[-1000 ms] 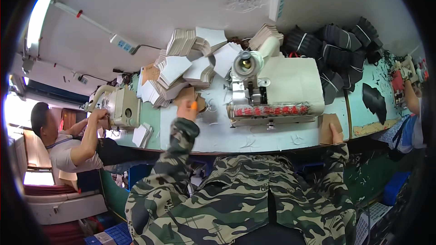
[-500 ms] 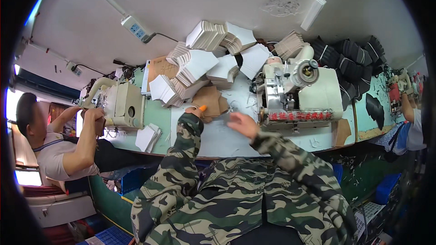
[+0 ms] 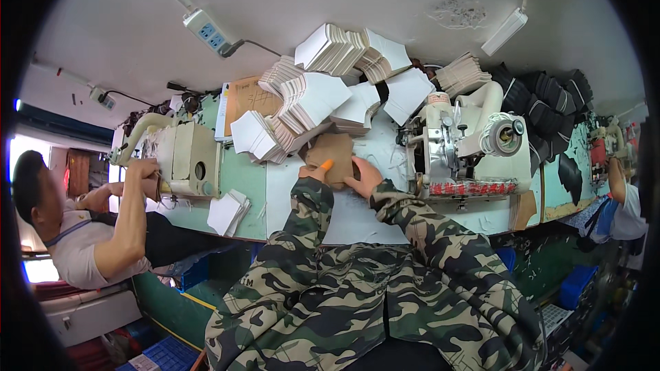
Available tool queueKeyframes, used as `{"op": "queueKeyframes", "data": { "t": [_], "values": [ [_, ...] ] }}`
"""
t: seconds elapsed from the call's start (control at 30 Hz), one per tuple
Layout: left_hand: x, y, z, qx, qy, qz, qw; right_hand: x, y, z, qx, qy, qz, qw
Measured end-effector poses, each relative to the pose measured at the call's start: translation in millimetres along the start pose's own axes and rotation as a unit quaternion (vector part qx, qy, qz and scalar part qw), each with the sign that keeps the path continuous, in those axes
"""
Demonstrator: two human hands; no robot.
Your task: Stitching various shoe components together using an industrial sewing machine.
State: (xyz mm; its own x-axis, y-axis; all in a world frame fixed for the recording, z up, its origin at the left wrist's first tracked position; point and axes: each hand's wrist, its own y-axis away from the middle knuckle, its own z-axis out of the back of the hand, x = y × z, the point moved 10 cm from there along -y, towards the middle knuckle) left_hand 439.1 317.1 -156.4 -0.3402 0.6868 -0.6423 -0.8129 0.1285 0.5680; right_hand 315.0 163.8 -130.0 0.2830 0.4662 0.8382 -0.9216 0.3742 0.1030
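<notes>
A small pile of brown cut pieces [image 3: 333, 150], cardboard or leather-like, lies on the pale worktop in front of me. My left hand [image 3: 313, 171], with an orange cover on its thumb, is closed on the pile's lower left side. At its right edge, my right hand [image 3: 364, 177] grips with the thumb near and the fingers behind. Beyond the pile rise bundled stacks of white curved pieces [image 3: 313, 99]. Just right of my hands stands a cream sewing-type machine [image 3: 447, 141] with a metal head.
At left, a co-worker [image 3: 103, 227] works at another cream machine [image 3: 185, 158]. White pieces [image 3: 229, 213] lie between us. Black bundles [image 3: 543, 99] are heaped behind my machine, beside a tan stack [image 3: 464, 73]. Another person's arm [image 3: 617, 182] shows far right.
My right hand has come left from beside the machine onto the brown pieces. The pieces are now gathered into a neater pile between both hands. The view has shifted slightly.
</notes>
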Motion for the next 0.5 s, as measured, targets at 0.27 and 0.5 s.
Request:
{"op": "queueKeyframes", "data": {
  "t": [0.27, 0.5],
  "values": [
    [-12.1, -13.1, 12.7, -0.163, -0.073, -0.155, 0.972, 24.8, -15.8, 54.8, -0.226, 0.181, 0.06, 0.955],
    [-5.8, -21.8, 1.4, 0.037, 0.063, -0.127, 0.989, -28.1, -26.4, -3.0, -0.073, -0.053, -0.156, 0.984]
  ]
}}
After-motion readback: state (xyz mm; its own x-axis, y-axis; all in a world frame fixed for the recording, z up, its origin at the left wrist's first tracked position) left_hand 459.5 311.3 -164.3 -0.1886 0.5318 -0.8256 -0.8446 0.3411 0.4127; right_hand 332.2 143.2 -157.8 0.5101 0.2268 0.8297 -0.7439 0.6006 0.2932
